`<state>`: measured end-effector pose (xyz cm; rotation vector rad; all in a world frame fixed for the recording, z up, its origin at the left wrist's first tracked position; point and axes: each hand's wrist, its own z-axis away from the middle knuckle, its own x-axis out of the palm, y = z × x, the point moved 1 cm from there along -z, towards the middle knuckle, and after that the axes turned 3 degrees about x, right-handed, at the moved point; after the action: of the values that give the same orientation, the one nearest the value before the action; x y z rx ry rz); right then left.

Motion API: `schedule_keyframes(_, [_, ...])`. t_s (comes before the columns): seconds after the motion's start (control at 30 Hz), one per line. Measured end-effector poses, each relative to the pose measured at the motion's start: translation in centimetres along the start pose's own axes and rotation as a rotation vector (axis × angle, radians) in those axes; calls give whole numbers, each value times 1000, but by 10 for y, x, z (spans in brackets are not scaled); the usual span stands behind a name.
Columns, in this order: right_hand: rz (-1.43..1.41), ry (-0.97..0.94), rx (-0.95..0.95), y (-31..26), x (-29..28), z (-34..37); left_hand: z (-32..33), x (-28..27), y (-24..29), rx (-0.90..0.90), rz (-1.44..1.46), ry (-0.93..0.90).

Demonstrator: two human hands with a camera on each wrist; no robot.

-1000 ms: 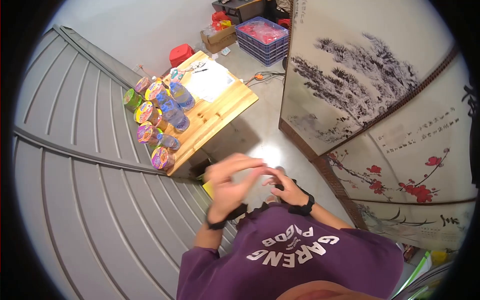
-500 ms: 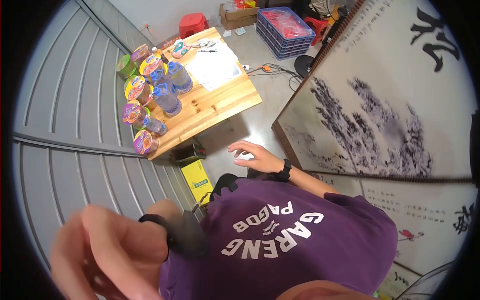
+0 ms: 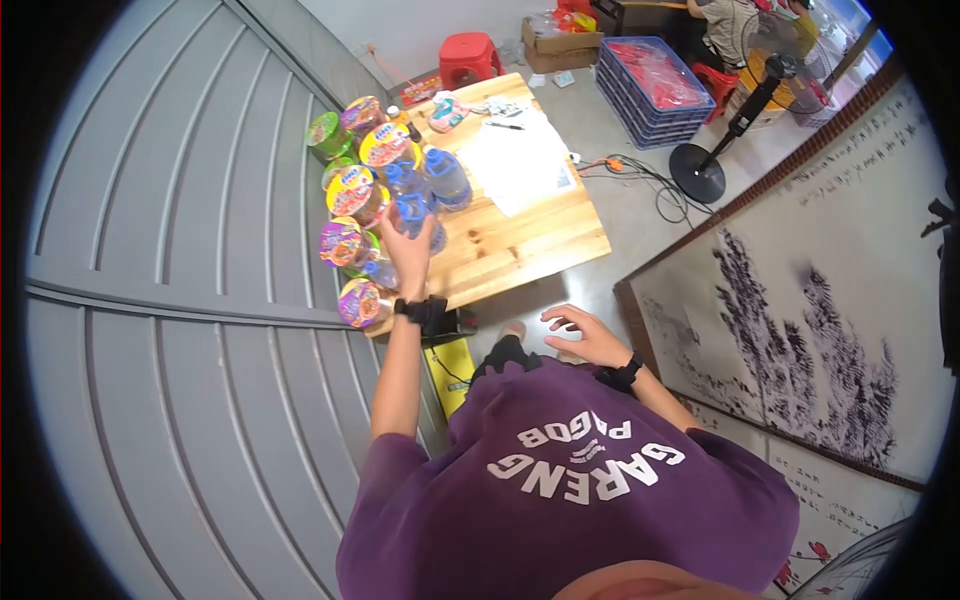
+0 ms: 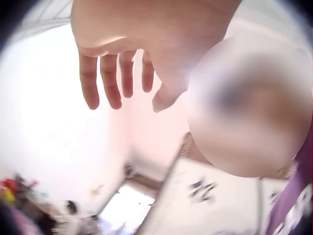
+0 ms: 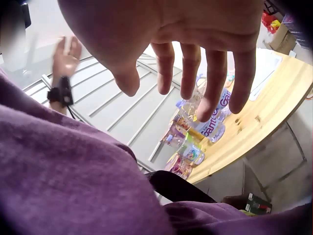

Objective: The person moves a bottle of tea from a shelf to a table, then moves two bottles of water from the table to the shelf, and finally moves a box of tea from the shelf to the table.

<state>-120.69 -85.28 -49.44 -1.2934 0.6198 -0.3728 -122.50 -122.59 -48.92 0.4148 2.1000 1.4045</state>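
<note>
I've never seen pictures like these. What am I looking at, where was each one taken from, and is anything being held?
There's no machine here, just a person in a purple shirt working with bare hands. The wide picture comes from a camera worn on the head, looking down; the other two come from cameras on the wrists, each showing that hand close up.

On the wooden table are cups with printed lids, clear bottles, paper and a pen.

In the head picture, the left hand is at one bottle, but I can't tell whether it grips it: the left wrist picture shows loose fingers holding nothing. The right hand is relaxed in the air, holding nothing.
</note>
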Motion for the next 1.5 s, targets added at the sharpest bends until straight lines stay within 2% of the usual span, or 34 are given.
schedule_keyframes(0.1, [95,-18,-85,-15,4,-37,-37,2,-90,29,-348,62])
schedule_keyframes(0.2, [109,-40,-66,-28,11,-75,-62,11,-146,-37,-82,-37])
schedule_keyframes(0.27, [88,-56,-103,-26,22,-98,-70,14,-174,-70,-51,-67])
schedule_keyframes(0.33, [44,-89,-124,-29,32,-118,-73,20,-182,-44,-10,-83])
schedule_keyframes(0.37, [79,-109,-142,-27,38,-125,-70,21,-184,-87,20,-111])
schedule_keyframes(0.43, [52,-143,-85,-32,45,-132,-67,22,-184,-96,54,-92])
schedule_keyframes(0.53, [39,-154,-13,-33,56,-137,-68,22,-179,-86,0,-73])
schedule_keyframes(0.67, [-34,-100,61,1,79,-137,-62,17,-172,-61,-122,-105])
schedule_keyframes(0.77, [-13,-10,76,22,92,-134,-50,6,-141,-40,-220,-258])
schedule_keyframes(0.87, [-15,136,45,18,95,-127,-27,1,-120,-10,-220,-460])
schedule_keyframes(0.97, [113,324,-2,11,90,-111,3,2,-90,22,-229,-700])
schedule_keyframes(1.07, [214,383,92,2,82,-79,40,17,-66,74,-107,-874])
schedule_keyframes(1.17, [228,524,27,23,83,-38,79,43,-50,85,102,-1129])
schedule_keyframes(1.27, [110,689,18,17,82,21,119,53,40,208,275,-1373])
schedule_keyframes(1.3, [9,756,8,14,83,43,133,53,69,321,238,-1430])
schedule_keyframes(1.37, [52,869,83,-7,88,91,160,58,110,370,206,-1575])
schedule_keyframes(1.4, [78,934,128,-12,89,117,178,65,124,398,198,-1654])
schedule_keyframes(1.47, [111,1088,75,-7,102,164,217,71,146,571,239,-1697])
schedule_keyframes(1.5, [106,1126,79,-2,113,185,238,75,144,586,255,-1734])
